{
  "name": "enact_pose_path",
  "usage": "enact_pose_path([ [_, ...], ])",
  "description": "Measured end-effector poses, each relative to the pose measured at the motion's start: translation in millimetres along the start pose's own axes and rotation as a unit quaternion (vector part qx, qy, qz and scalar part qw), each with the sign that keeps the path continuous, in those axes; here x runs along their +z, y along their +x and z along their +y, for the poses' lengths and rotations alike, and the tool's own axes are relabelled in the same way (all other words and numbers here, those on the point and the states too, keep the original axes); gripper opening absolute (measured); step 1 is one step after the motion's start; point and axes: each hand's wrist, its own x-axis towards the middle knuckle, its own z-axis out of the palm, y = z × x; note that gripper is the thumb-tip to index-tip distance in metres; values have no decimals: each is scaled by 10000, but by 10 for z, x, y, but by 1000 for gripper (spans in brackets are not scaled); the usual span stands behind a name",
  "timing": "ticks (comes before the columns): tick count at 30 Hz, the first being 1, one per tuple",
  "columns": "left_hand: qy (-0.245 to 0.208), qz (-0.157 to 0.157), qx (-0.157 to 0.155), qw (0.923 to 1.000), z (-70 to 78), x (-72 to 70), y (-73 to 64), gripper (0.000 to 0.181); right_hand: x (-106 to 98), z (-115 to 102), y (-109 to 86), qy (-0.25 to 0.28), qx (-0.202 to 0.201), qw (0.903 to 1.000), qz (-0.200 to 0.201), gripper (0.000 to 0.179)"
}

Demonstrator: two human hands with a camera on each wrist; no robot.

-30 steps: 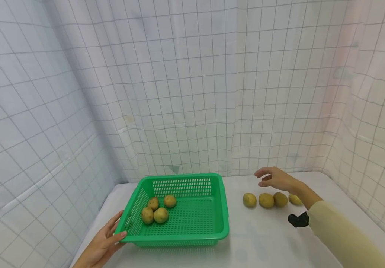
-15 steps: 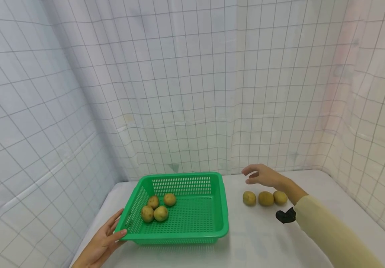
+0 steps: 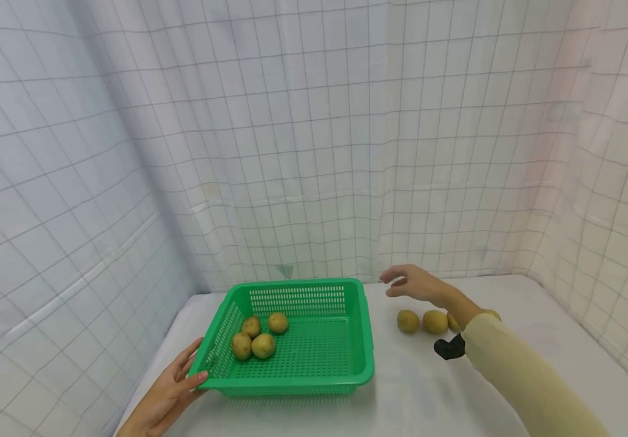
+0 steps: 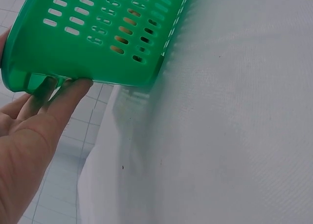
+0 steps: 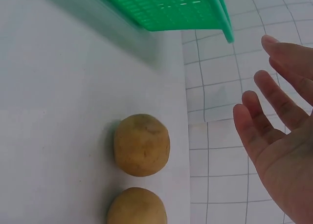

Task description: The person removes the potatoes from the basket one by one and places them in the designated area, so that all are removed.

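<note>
A green plastic basket (image 3: 292,382) stands on the white table, with several potatoes (image 3: 263,346) grouped at its left side. My left hand (image 3: 167,394) holds its near left corner, the thumb over the rim and the fingers against the outer wall. In the left wrist view, those fingers (image 4: 68,99) touch the basket's side (image 4: 73,53) just beneath the rim. My right hand (image 3: 414,284) hovers right of the basket, holding nothing, its fingers (image 5: 281,99) loosely bent and apart. Several potatoes (image 3: 408,321) lie in a row below it; the wrist and sleeve partly cover those at the right.
White sheets with a grey grid (image 3: 303,152) hang behind the table and on both sides. The white tabletop (image 3: 401,394) extends in front of the basket and to the right. A black strap piece (image 3: 450,348) sticks out by the right sleeve.
My right hand has moved left over the potato row, closer to the basket, still holding nothing. The left hand, the basket and the potatoes stay in place.
</note>
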Motion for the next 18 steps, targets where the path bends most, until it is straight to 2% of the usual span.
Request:
enact_pose_path([
  [7,-19,21,-72,10000,-31,-26,15,79,128,-149,146,-66,-101,9999,-107,38],
  [18,-114,-212,18,9997,-14,-33,16,79,333,-322,290,54,-377,9983,-433,39],
])
